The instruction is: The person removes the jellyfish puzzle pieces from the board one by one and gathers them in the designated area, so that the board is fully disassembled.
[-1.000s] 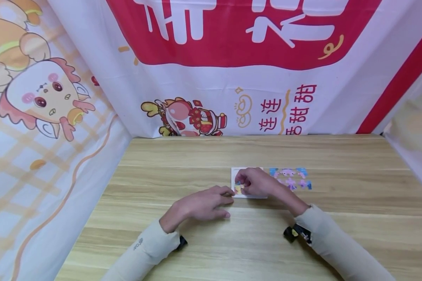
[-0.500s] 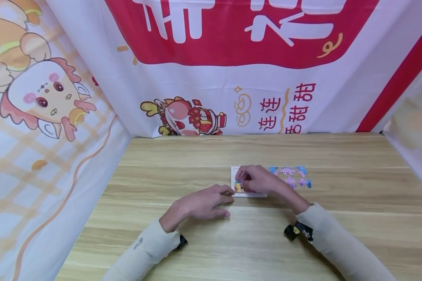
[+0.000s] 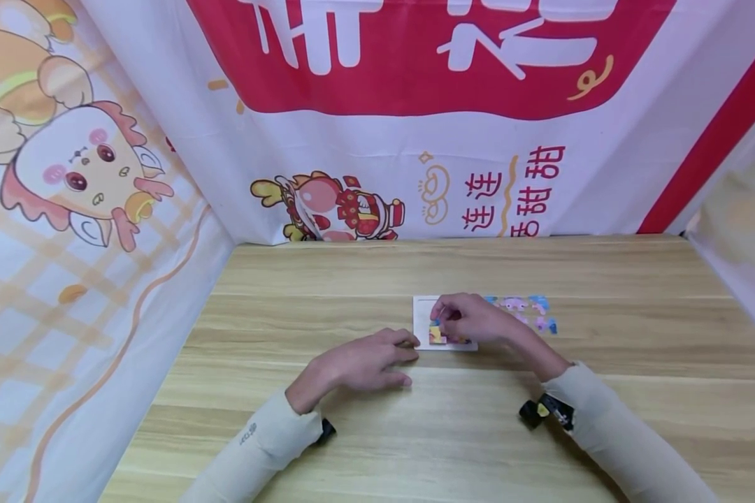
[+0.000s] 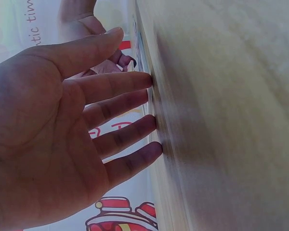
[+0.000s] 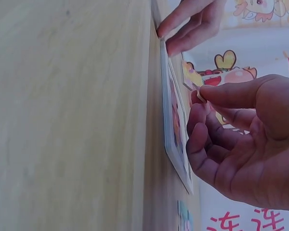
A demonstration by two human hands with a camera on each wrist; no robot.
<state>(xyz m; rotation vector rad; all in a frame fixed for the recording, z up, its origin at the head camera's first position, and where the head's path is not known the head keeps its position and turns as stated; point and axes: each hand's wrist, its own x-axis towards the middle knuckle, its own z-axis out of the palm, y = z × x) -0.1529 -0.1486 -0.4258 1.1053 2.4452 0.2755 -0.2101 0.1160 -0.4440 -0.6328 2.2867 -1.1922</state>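
A white-bordered puzzle tray (image 3: 423,314) lies flat on the wooden table, a few colourful pieces already set in its near corner; a small puzzle piece (image 5: 200,96) is pinched just above it

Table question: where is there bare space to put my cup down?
The wooden table is bare along the back by the banner, at far right, and on the left beside the left hand. It's crowded mid-table: puzzle tray, right hand, loose pieces.

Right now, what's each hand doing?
Left hand: open, fingertips on the puzzle tray edge.
Right hand: pinching a puzzle piece over the tray.
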